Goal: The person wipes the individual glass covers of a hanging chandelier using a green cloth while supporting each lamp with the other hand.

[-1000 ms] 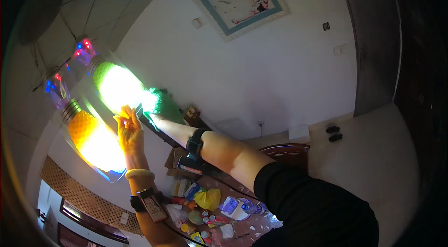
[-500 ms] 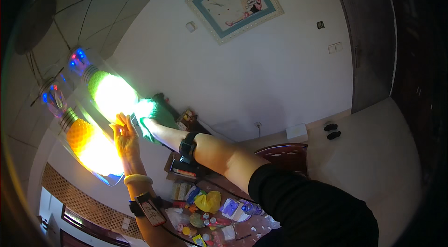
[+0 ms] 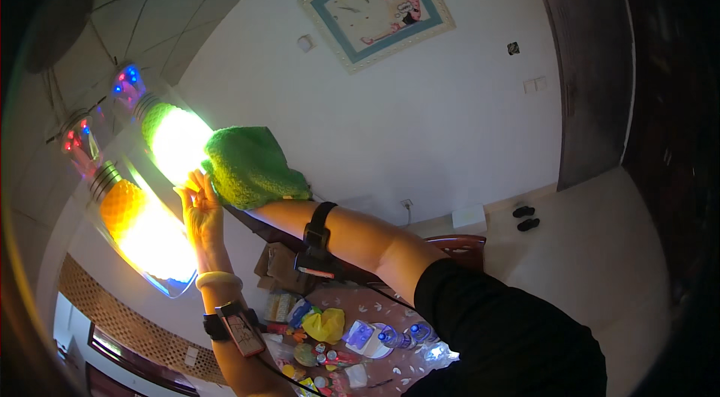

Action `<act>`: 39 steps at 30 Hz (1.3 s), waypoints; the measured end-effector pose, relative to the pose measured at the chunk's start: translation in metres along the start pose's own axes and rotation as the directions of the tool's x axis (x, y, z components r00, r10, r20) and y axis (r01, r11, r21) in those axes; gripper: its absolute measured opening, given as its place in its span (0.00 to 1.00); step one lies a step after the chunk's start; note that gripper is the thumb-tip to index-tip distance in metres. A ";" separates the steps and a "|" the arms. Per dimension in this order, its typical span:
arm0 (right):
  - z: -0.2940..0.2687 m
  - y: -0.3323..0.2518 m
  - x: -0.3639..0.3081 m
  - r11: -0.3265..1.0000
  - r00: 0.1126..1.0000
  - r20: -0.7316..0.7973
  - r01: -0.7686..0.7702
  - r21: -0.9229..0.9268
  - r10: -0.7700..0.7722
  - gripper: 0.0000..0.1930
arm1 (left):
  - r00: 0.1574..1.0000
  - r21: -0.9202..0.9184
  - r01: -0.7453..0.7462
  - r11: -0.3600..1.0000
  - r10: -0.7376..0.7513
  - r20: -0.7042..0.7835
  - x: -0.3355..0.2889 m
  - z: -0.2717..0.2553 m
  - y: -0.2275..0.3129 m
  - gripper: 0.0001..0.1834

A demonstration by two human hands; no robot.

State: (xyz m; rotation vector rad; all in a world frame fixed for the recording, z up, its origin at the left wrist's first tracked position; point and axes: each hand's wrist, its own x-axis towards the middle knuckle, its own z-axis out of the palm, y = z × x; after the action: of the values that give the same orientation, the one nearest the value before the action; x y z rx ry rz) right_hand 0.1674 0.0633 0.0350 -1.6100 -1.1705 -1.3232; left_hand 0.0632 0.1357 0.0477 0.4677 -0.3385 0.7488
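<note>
Two lit pendant lamps hang at the upper left, each a clear tube-like shade around a glowing bulb. One lamp [image 3: 163,123] has a green textured part, the other lamp [image 3: 124,206] an orange one. My left hand [image 3: 201,209] reaches up to the lower end of the green lamp, its fingers bent against the clear shade; glare hides the exact contact. A fluffy green cloth [image 3: 251,168] covers my right hand, which holds it against the same lamp's lower end. The fingers of that hand are hidden under the cloth.
Below, a table [image 3: 405,374] carries a yellow bag [image 3: 324,326], plastic bottles [image 3: 394,337] and other small items. Cardboard boxes [image 3: 281,266] stand beyond it. A wooden chair [image 3: 461,247] is by the wall. Black slippers [image 3: 526,218] lie near the door [image 3: 592,74]. A framed picture [image 3: 379,10] hangs above.
The green cloth has swung into fuller view, spreading up and to the right of the lamp's end as my right hand turned. My left hand stays nearly in place. The view has shifted slightly.
</note>
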 end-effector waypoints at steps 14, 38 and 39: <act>0.035 0.013 0.022 0.970 0.971 -0.111 -0.197 0.140 0.214 0.08 | 0.922 0.355 0.063 0.933 0.082 -0.379 -0.023 0.015 -0.025 0.31; 0.025 0.029 -0.017 -0.123 0.905 0.397 -0.381 0.916 0.153 0.07 | 0.967 0.617 -0.028 0.786 0.178 -0.184 -0.024 0.026 -0.038 0.61; 0.026 0.018 -0.008 -0.123 0.911 0.382 -0.366 0.923 0.157 0.07 | 0.991 0.672 -0.029 0.740 0.112 -0.080 -0.027 0.023 -0.025 0.60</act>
State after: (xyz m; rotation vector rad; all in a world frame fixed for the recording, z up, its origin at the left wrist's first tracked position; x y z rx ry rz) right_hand 0.1923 0.0800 0.0217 -0.5978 -1.2481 0.2352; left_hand 0.0600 0.0921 0.0479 1.0992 0.0441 0.9656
